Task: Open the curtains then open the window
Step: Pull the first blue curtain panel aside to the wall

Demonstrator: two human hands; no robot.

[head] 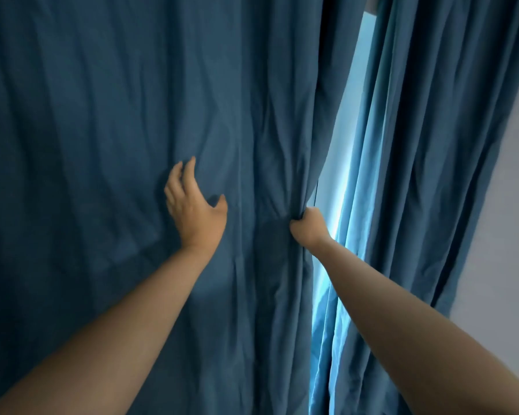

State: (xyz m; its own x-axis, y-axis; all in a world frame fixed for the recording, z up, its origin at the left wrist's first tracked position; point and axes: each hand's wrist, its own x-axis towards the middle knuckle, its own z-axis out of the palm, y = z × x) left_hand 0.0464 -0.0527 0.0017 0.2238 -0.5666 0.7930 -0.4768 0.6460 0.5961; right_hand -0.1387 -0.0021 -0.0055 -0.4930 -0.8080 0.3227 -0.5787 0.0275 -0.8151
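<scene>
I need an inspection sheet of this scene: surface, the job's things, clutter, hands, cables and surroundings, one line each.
Surface: nothing seen; no table or floor is in view.
Job's things: left curtain drawn across; right curtain hangs in folds; a bright gap shows between them. The window itself is not visible.
Clutter: nothing seen.
Hands: left hand open, flat against the left curtain; right hand closed on that curtain's inner edge.
Cables: nothing seen.
Surroundings: pale wall at the right.

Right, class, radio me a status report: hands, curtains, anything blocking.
Right hand fisted on left curtain edge. Left hand open, flat on it. Bright gap showing beside right curtain. Window unseen, nothing blocking.
</scene>
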